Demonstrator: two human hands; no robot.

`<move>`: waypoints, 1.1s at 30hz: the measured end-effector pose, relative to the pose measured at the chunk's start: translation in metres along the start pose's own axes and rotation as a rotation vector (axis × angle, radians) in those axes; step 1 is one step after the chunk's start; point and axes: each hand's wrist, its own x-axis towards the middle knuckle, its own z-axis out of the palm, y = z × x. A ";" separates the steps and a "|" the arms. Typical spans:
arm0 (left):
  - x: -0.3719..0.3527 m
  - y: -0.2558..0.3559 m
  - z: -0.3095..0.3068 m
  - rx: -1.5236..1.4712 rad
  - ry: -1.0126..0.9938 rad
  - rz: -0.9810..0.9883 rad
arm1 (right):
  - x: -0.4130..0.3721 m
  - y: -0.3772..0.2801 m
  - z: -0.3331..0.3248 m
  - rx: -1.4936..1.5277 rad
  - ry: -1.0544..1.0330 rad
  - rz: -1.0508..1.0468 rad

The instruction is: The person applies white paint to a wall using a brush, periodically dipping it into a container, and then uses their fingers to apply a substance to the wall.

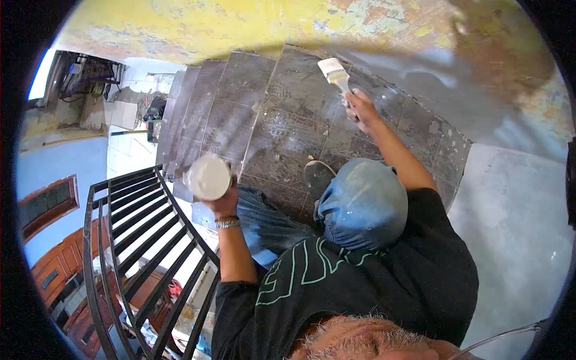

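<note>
The right hand is clamped on the handle of the brush. The brush is forward of the body, above the steps and near the base of the wall; contact between its tip and any surface cannot be confirmed. The left hand is clamped around the side of the tub, which is over the steps near the railing, its round white face toward the camera. Whether that face is a lid or the contents cannot be told.

Handling, brush: judged light, with a stiff handle and a softer, flexible head. Hold by the handle, just behind the broad part, as shown; avoid the white-coated head, which is likely slippery if wet.

Handling, tub: judged heavier than the brush if filled, with a load that may shift. Wrap the fingers around the wall and keep the face level, since an open tub could spill. White residue on the outside would reduce grip. Neither item appears fragile, though a thin tub wall may flex under a hard squeeze
</note>
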 end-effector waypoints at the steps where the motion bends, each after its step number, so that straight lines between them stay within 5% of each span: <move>1: -0.005 0.002 -0.011 0.042 0.115 0.021 | 0.014 0.008 0.002 0.113 0.051 -0.015; 3: -0.015 0.008 -0.040 0.090 0.227 0.043 | 0.036 0.015 0.007 0.231 0.103 -0.030; 8: -0.031 0.017 -0.071 -0.116 -0.043 -0.047 | 0.074 0.021 0.005 0.380 0.195 0.016; 14: -0.030 0.007 -0.067 -0.276 -0.087 -0.048 | 0.060 0.011 0.018 0.338 0.221 -0.140; 18: -0.024 0.003 -0.077 -0.240 -0.166 -0.040 | 0.061 0.028 0.012 0.370 0.298 -0.030; 24: -0.029 0.008 -0.063 -0.310 -0.047 -0.050 | 0.072 0.000 0.015 0.371 0.182 -0.170; 29: -0.024 0.007 -0.072 -0.279 -0.086 -0.066 | 0.069 0.022 0.034 0.329 0.195 -0.023; 33: -0.027 0.010 -0.081 -0.280 -0.108 -0.088 | 0.101 0.021 0.033 0.362 0.191 -0.105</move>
